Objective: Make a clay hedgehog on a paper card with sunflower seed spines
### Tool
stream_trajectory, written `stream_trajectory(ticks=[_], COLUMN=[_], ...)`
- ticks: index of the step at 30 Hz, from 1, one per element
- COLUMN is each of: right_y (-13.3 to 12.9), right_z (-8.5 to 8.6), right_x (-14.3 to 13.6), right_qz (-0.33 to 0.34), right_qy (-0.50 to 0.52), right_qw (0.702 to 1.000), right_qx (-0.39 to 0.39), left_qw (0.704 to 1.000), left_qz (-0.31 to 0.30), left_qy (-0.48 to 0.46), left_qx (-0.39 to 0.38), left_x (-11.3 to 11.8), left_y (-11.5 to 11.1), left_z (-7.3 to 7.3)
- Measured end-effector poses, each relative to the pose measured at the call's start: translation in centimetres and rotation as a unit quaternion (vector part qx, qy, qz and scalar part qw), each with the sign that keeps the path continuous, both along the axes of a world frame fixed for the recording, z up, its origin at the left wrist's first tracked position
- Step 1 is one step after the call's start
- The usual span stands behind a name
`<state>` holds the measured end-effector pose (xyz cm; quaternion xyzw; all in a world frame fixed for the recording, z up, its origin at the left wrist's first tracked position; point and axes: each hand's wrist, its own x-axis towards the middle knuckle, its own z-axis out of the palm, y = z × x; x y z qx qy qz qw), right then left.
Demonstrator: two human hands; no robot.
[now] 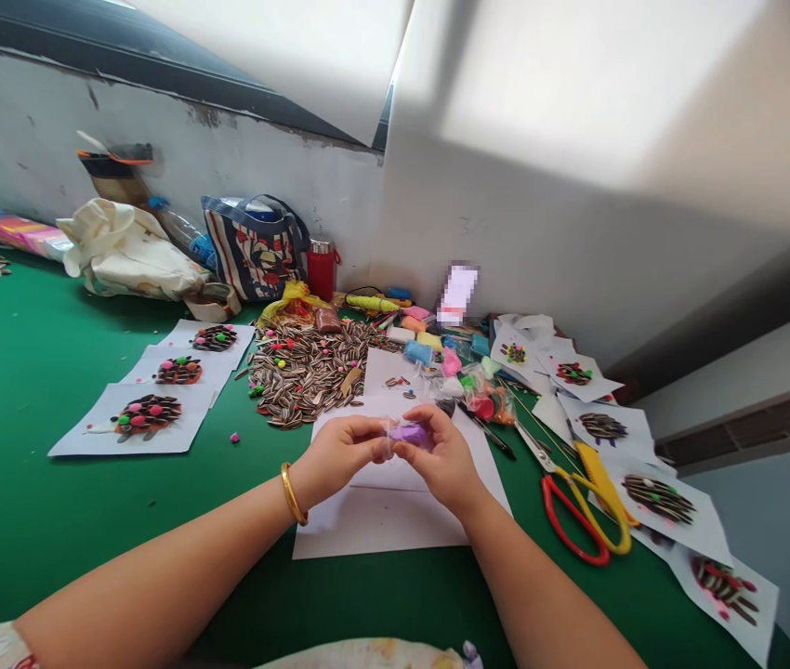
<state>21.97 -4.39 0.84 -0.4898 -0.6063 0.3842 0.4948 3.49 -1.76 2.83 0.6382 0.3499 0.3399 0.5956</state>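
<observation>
Both hands meet above white paper sheets (381, 525) on the green table. My right hand (441, 452) has its thumb and fingers closed around a small purple lump (410, 434), which looks like clay in a clear wrapper. My left hand (346, 451), with a gold bangle at the wrist, pinches the clear wrapper at the lump's left end. Just beyond the hands lies a big pile of striped sunflower seeds (304, 372). Coloured clay packets, among them a blue one (418, 352) and a pink one (451, 362), are heaped behind the right hand.
Scissors (576, 511) with red and yellow handles and a yellow comb-like tool (600, 478) lie at the right. Seed-decorated papers (182, 432) stand in rows on both sides. A cream bag (134, 251), a striped bag (256, 246) and a red flask (322, 269) line the wall.
</observation>
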Motion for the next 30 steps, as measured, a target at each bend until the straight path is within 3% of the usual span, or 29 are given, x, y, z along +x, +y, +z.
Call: stream_trajectory(ticks=[3, 6, 10, 16, 20, 25, 30], right_y=[0.1, 0.4, 0.8, 0.8, 0.7, 0.8, 1.0], right_z=[-0.1, -0.3, -0.4, -0.3, -0.6, -0.7, -0.3], right_x=[0.1, 0.6, 1.1, 0.8, 0.5, 0.7, 0.7], right_qz=[0.009, 0.036, 0.034, 0.033, 0.049, 0.032, -0.011], right_qy=[0.01, 0.052, 0.131, 0.152, 0.143, 0.128, 0.131], right_qw=[1.0, 0.998, 0.989, 0.984, 0.983, 0.988, 0.989], right_qx=[-0.015, -0.028, -0.059, -0.085, -0.101, -0.082, -0.066], left_qw=[1.0, 0.998, 0.988, 0.927, 0.9, 0.923, 0.991], left_qz=[0.001, 0.058, 0.101, 0.113, 0.128, 0.141, 0.104], left_qy=[-0.002, 0.002, 0.02, 0.136, 0.179, 0.166, 0.019], left_qx=[-0.002, 0.016, 0.116, 0.33, 0.377, 0.316, 0.079], left_x=[0.0, 0.0, -0.2, -0.8, -0.9, -0.7, -0.3], left_y=[-0.1, 0.1, 0.3, 0.3, 0.3, 0.5, 0.6], left_z=[-0.1, -0.7, -1.5, -1.5, -1.5, -1.3, -1.3])
